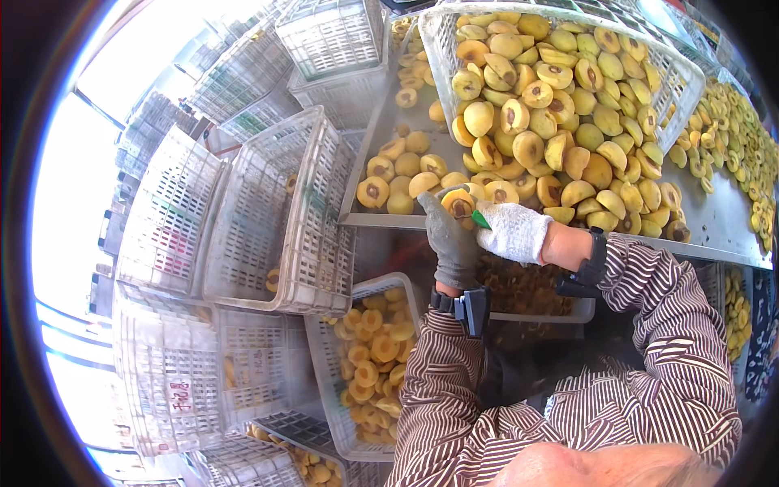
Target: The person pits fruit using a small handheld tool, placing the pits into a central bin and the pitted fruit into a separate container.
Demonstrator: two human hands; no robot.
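My left hand [451, 243], in a grey work glove, holds up a yellow stone-fruit half [456, 202] with its brown centre showing. My right hand [514, 232] wears a white knit glove and is closed around a small tool with a green part [481, 219]. The tool meets the right side of that fruit half; its working end is hidden. Both hands are at the near edge of a metal table [724, 210]. Just beyond them, a heap of halved yellow fruit [572, 158] spills from a tipped white plastic crate [684, 79].
A white crate of fruit halves [405, 292] stands below left. Beneath my hands is a crate [575, 310] of brown scraps. Empty-looking slatted crates [255, 207] are stacked at the left. More fruit halves [739, 140] cover the table's right side.
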